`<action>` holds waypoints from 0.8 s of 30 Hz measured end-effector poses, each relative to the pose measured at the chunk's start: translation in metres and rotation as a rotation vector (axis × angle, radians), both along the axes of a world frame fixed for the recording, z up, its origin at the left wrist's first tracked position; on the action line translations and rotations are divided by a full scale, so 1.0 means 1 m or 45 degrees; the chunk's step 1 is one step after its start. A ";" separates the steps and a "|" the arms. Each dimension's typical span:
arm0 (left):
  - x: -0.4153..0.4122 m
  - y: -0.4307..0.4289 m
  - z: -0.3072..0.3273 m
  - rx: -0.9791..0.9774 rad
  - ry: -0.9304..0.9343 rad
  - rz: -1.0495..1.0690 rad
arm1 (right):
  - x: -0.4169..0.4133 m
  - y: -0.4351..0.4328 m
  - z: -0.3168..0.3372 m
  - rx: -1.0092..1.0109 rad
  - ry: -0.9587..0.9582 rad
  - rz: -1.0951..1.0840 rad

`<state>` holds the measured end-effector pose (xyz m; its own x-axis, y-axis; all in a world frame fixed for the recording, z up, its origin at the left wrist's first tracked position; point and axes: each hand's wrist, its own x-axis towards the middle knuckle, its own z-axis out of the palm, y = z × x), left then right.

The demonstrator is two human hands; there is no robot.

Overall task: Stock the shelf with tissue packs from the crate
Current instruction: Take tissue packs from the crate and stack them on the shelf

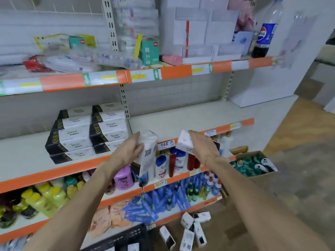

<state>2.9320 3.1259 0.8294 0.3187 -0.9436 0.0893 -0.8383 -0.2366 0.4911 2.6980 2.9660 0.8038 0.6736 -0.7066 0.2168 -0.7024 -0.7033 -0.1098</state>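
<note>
The middle shelf (181, 113) was seen stretched across the view, its orange edge just beyond both hands. On its left part, stacked tissue packs (87, 131) in black and white were ranged in two columns, each lying flat. The black crate (126, 236) was caught only partly at the bottom edge, with loose packs (188, 230) scattered on the floor beside it. One pack was held in each hand. The left pack (147, 153) was gripped upright, its long axis near vertical, by the left hand (127, 151), with fingers curled round its side. The right pack (184, 141) was clasped from above, tilted, by the right hand (203, 145). The stack lay up and to the left, so the left hand was judged nearer; its pack would need to be laid flat first.
</note>
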 end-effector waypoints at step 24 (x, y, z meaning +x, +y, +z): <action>0.071 -0.189 -0.003 0.075 -0.276 -0.029 | 0.086 -0.194 -0.016 -0.010 0.097 0.171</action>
